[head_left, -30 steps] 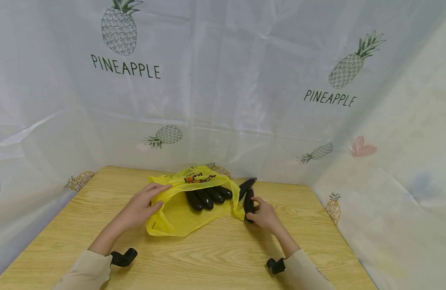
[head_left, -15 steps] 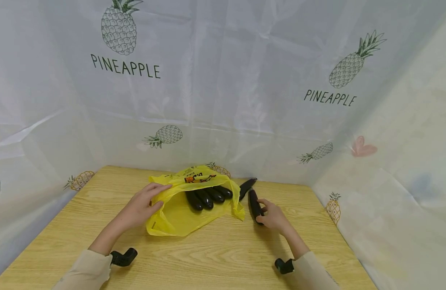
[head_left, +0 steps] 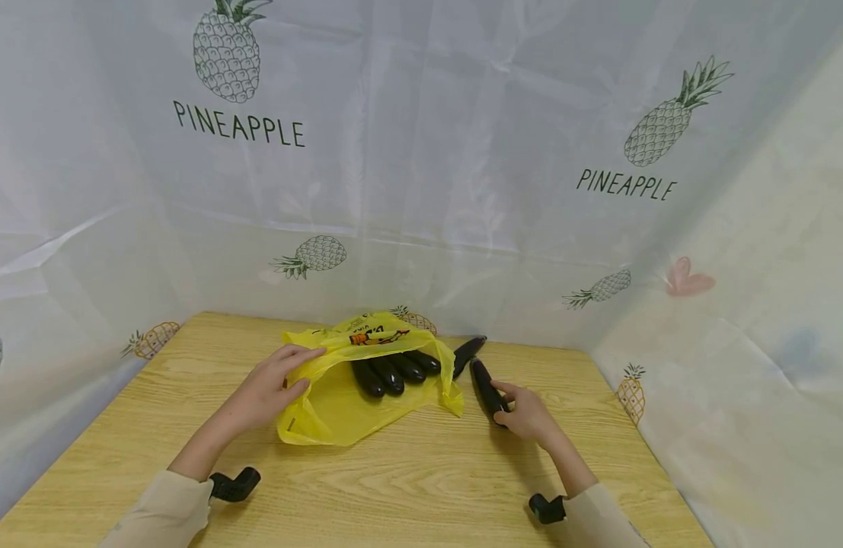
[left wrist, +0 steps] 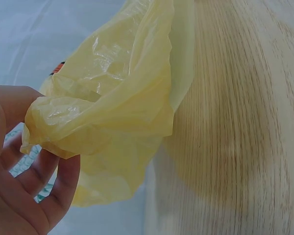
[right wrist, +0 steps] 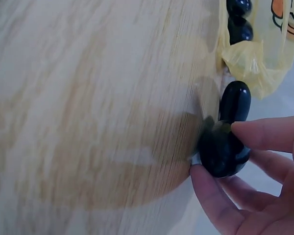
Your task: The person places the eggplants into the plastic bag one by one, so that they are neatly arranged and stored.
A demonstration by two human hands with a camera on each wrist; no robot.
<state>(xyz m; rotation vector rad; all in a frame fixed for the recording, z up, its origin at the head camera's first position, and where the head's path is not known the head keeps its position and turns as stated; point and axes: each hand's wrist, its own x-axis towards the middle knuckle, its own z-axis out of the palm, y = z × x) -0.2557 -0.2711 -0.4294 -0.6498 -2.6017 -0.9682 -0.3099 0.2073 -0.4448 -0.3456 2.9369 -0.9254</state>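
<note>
A yellow plastic bag (head_left: 325, 418) lies on its side with its mouth toward me. Several dark, glossy eggplants (head_left: 387, 375) are inside it, their rounded ends showing. My left hand (head_left: 265, 388) holds the left edge of the bag's mouth, and in the left wrist view the thin plastic (left wrist: 108, 112) is between thumb and fingers. To the right of the bag, my right hand (head_left: 528, 416) grips the near end of another eggplant (head_left: 486, 387), which lies slanted at the table. Behind that one rests a loose eggplant (head_left: 468, 353), beside the bag's right edge.
The wooden table (head_left: 394, 487) ends at the back against a hanging white sheet (head_left: 421, 167) printed with pineapples. Another pale sheet (head_left: 757, 365) hangs along the right side. Black wrist mounts (head_left: 234, 485) stick out from both sleeves.
My right hand has moved right and slightly toward me with the eggplant, away from the bag, and its near end has swung right. The left hand and bag stay put.
</note>
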